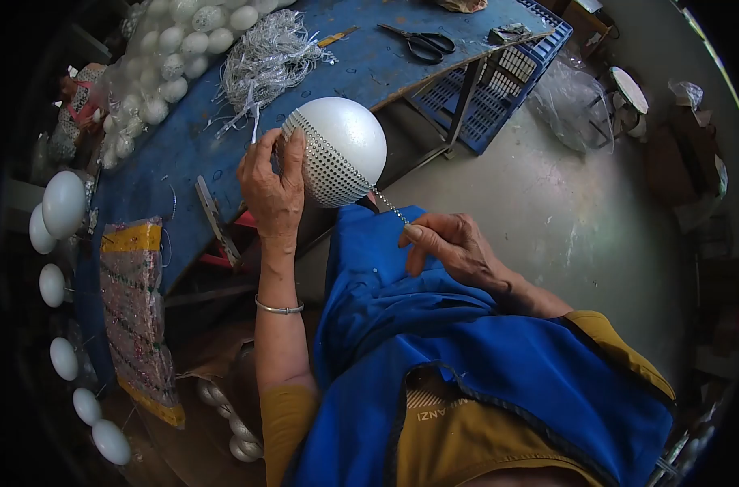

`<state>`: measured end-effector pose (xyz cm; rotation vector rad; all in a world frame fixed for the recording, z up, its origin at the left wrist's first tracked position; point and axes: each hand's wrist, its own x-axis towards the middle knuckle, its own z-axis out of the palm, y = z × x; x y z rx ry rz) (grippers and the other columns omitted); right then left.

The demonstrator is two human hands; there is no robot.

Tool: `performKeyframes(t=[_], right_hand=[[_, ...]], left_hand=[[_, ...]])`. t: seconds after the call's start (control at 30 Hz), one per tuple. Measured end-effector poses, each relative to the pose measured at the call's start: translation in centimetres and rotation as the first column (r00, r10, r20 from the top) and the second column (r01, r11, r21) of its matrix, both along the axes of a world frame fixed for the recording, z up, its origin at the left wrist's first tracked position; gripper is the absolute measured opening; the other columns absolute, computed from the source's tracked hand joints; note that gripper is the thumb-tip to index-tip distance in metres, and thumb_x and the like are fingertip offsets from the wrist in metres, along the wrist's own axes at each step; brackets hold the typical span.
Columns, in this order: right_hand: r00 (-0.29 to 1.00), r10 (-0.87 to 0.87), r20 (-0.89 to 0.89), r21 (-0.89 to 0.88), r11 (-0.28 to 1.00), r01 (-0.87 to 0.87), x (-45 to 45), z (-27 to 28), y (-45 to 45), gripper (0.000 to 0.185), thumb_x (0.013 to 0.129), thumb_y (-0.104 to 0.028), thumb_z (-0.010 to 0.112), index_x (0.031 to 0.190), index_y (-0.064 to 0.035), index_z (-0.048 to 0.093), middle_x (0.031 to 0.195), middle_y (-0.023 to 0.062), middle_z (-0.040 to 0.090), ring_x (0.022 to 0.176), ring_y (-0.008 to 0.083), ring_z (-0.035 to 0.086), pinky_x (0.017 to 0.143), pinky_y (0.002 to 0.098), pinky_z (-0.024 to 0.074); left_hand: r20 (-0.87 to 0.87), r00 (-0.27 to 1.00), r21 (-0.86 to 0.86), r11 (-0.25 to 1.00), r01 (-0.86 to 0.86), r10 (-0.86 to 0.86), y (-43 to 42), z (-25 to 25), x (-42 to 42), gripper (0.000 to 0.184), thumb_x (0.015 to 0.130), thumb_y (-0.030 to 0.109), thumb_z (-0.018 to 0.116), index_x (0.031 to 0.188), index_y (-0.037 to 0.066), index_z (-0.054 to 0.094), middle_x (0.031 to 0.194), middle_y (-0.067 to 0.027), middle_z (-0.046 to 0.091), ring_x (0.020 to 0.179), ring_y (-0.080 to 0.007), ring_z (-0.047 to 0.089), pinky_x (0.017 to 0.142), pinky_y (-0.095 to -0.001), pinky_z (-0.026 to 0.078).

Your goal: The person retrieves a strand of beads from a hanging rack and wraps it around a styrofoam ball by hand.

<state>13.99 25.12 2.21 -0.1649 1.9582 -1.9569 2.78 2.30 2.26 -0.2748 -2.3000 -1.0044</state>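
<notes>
A large white ball [352, 136] is held up over the table edge by my left hand [272, 185], whose fingers and thumb grip its left side. Rows of small silvery beads wrap the ball's lower left half. From its underside a loose length of bead chain [390, 206] runs down to the right, taut, and my right hand [459, 250] pinches it between thumb and forefinger. A thin white piece sticks up beside my left fingers; what it belongs to is hidden.
On the blue table [353, 69] are a heap of silvery strands [268, 61], black scissors [422, 45] and bagged white balls [183, 49]. A packed bag [134, 300] lies left, near white balls on sticks [64, 203]. A blue crate [499, 89] stands under the table.
</notes>
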Motion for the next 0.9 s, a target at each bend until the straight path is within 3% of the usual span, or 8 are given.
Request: performKeyframes(t=[0.23,0.3,0.37,0.47,0.57,0.7,0.77,0.9], right_hand=[[0.998,0.038,-0.052,-0.009,0.999,-0.038,0.6,-0.8,0.0,0.036,0.094,-0.032,0.049,0.086,0.0006,0.063,0.06,0.0062,0.063,0.054,0.0097,0.053,0.053,0.0266,0.041],[0.997,0.056,-0.057,-0.006,0.998,-0.057,0.8,0.1,0.2,0.035,0.094,-0.031,0.05,0.086,0.0008,0.063,0.061,0.0072,0.063,0.057,0.0117,0.057,0.056,0.0269,0.0444],[0.995,0.08,-0.067,0.013,0.997,-0.079,0.8,0.3,0.5,0.034,0.095,-0.029,0.05,0.086,0.001,0.063,0.062,0.0082,0.063,0.06,0.0136,0.062,0.059,0.0272,0.0478],[0.997,0.05,-0.067,0.0,0.999,-0.05,0.4,-0.1,0.9,0.035,0.094,-0.03,0.05,0.086,0.0009,0.063,0.062,0.008,0.064,0.059,0.013,0.061,0.057,0.0272,0.0467],[0.998,0.011,-0.054,-0.029,0.999,-0.012,0.4,-0.9,1.2,0.036,0.094,-0.032,0.05,0.085,0.0005,0.064,0.061,0.0079,0.063,0.058,0.0125,0.06,0.055,0.0269,0.0446],[0.996,0.026,-0.085,0.0,1.0,-0.026,0.1,-1.5,0.7,0.038,0.094,-0.032,0.049,0.083,0.0007,0.063,0.058,0.006,0.062,0.052,0.0089,0.052,0.05,0.0266,0.0397],[0.998,0.023,-0.064,-0.006,1.0,-0.024,-0.1,-1.7,0.6,0.038,0.094,-0.033,0.049,0.083,0.0008,0.063,0.058,0.006,0.062,0.052,0.0091,0.052,0.05,0.0267,0.0397],[0.997,0.015,-0.077,-0.025,1.0,-0.017,-0.3,-1.9,0.6,0.038,0.094,-0.033,0.048,0.084,0.0006,0.063,0.058,0.0057,0.062,0.052,0.0087,0.051,0.051,0.0266,0.04]], left_hand=[[-0.052,0.998,-0.23,0.973,0.01,-0.022,0.2,-1.3,0.4,0.055,0.093,0.043,0.046,0.112,-0.008,0.053,0.104,-0.0268,0.059,0.097,-0.0368,0.057,0.087,-0.0437,0.041],[-0.021,0.999,-0.223,0.975,0.021,-0.027,0.0,-0.9,0.2,0.055,0.092,0.042,0.048,0.117,-0.007,0.051,0.105,-0.0278,0.057,0.098,-0.0371,0.056,0.09,-0.0424,0.04],[0.207,0.97,0.036,0.992,0.124,-0.128,0.2,0.0,0.1,0.056,0.091,0.041,0.05,0.122,-0.006,0.049,0.104,-0.0264,0.057,0.098,-0.0362,0.055,0.089,-0.0391,0.041],[0.195,0.97,0.122,0.985,0.12,-0.143,-0.1,-0.5,-0.3,0.055,0.09,0.04,0.054,0.122,-0.005,0.048,0.101,-0.0226,0.057,0.094,-0.0334,0.056,0.084,-0.0372,0.043],[0.004,1.0,-0.161,0.987,0.021,-0.021,-0.1,-0.4,-0.3,0.051,0.089,0.037,0.056,0.117,-0.006,0.052,0.104,-0.0201,0.057,0.091,-0.03,0.056,0.079,-0.0372,0.044],[0.07,0.997,-0.121,0.993,-0.005,0.013,0.7,0.5,0.0,0.045,0.09,0.034,0.057,0.11,-0.006,0.057,0.101,-0.0194,0.059,0.089,-0.0282,0.058,0.078,-0.0372,0.045],[0.147,0.988,0.047,0.998,0.036,-0.042,0.7,0.6,-0.1,0.043,0.09,0.032,0.057,0.108,-0.006,0.058,0.098,-0.0215,0.061,0.089,-0.0294,0.059,0.077,-0.0372,0.045],[0.169,0.985,-0.112,0.994,0.003,0.017,-0.2,0.0,-0.5,0.047,0.091,0.037,0.053,0.111,-0.006,0.056,0.096,-0.0236,0.063,0.09,-0.0337,0.059,0.079,-0.0397,0.045]])
